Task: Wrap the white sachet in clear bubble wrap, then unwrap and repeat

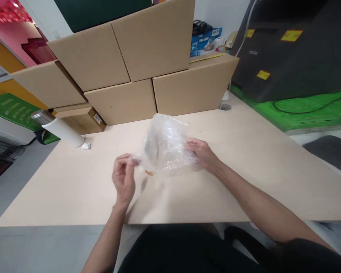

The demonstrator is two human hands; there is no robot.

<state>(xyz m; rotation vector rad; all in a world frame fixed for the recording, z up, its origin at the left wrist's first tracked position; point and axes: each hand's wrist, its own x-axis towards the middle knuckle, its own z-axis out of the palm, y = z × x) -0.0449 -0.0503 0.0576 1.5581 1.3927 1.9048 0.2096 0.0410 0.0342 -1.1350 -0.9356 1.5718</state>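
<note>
A crumpled clear plastic bag [167, 142] is held up over the pale wooden table [82, 193], spread between both hands. My left hand [124, 176] pinches its lower left corner with thumb and fingers. At the bag's right side, my right hand [201, 151] grips the film, some of its fingers hidden by the plastic. A small orange piece [149, 173] shows just under the bag's lower left edge; its kind is too small to tell, and so is whether it touches the bag.
Stacked cardboard boxes [121, 102] line the table's back edge. A white bottle [64, 131] with a metal cap stands at the left, a crumpled white scrap [85, 146] beside it. To the left is a green chair [14, 112]; a large dark case [287, 53] sits on green material at right.
</note>
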